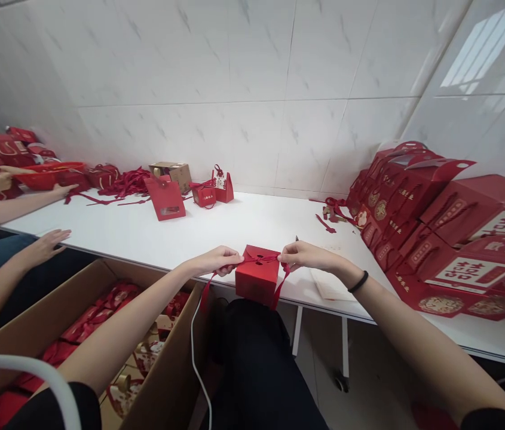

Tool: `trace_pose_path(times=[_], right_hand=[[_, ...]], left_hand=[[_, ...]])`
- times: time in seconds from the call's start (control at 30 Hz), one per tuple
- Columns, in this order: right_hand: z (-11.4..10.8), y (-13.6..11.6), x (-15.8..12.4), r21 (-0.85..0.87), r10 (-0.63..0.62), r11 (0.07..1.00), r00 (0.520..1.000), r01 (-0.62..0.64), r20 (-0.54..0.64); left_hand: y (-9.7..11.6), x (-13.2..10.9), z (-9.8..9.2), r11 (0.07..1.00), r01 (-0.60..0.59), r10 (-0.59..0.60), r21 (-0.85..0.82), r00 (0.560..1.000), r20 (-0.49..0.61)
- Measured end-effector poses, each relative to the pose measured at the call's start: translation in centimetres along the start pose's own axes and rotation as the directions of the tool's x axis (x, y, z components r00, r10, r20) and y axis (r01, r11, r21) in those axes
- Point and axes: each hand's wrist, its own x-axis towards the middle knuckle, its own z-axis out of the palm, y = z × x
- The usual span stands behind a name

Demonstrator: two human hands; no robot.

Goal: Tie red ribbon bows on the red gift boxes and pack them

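At six o'clock, by the near edge of a white table [274,218], a red box [256,283] looks closed, its red ribbon [269,258] seemingly drawn together on top but the tails loose, pinched by the left hand [223,260] at nine o'clock and right hand [297,255] at three.

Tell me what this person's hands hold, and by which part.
A ribbon, pinched by the left hand and right hand at opposite sides of the box, its ends hanging below.
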Motion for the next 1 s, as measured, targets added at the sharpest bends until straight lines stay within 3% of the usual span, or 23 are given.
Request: trace_pose_path(times=[0.47, 0.63, 0.77, 0.9, 1.0], right_hand=[[-1.8, 0.5, -1.2, 0.105, -0.051, 0.994, 0.996, 0.042, 0.079], [-1.4, 0.6, -1.5, 0.155, -0.008, 0.988, 0.997, -0.005, 0.083], [-1.0, 0.7, -2.0, 0.08, -0.015, 0.997, 0.992, 0.005, 0.122], [-0.7, 1.3, -2.1, 0.09, -0.031, 0.996, 0.995, 0.023, 0.095], [-0.4, 1.7, -1.9, 0.133, -0.03, 0.991, 0.998, 0.021, 0.06]], left_hand=[[-0.1, 0.8, 0.3, 0.996, -0.028, 0.029, -0.083, 0.999, 0.013], [0.6, 0.6, 0.2, 1.0, 0.001, -0.002, 0.029, 1.0, 0.017], [0.8, 0.2, 0.2, 0.99, -0.002, 0.004, 0.144, 1.0, -0.011], [0.3, 0.3, 0.4, 0.985, -0.094, 0.103, 0.145, 0.993, -0.05], [0.2, 0.4, 0.3, 0.961, -0.198, 0.226, 0.191, 0.965, -0.132]])
